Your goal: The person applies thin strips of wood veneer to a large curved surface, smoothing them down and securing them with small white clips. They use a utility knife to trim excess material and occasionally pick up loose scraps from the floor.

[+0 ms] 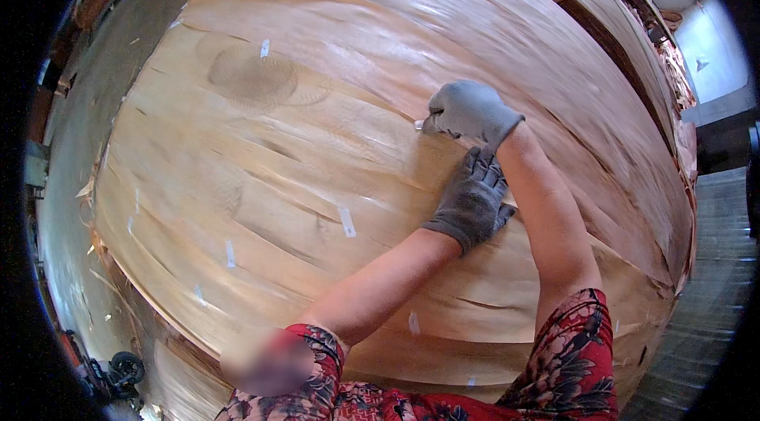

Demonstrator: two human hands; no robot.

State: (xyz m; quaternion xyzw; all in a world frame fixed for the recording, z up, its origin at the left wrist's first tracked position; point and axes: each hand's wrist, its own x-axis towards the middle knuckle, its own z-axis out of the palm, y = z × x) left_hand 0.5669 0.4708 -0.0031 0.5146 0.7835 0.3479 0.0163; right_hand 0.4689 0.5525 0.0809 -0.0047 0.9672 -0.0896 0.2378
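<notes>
L hand [473, 201] flat, R hand [473, 112] curled, both over a big tan wood sheet [380, 191].
My L hand, dk gray glove, is palm-down on the tan wood sheet, fingers slightly apart, nothing gripped; R hand, lt gray glove, is just beyond it, fingers bent in, w/ a small white bit [419, 125] right at the tips. Can't tell if it's pinched or only touched. The tan sheet spreads under my hands & mostly off to my L; a pinkish sheet [586, 136] lies beyond & to the R, the edge betw. the two running by my R hand. White strips [347, 221] are scattered on the tan one, plus a dk roundish patch [252, 76] toward the far L. Gray floor [87, 207] on L side, w/ a black wheel [127, 367] at lower L.
</notes>
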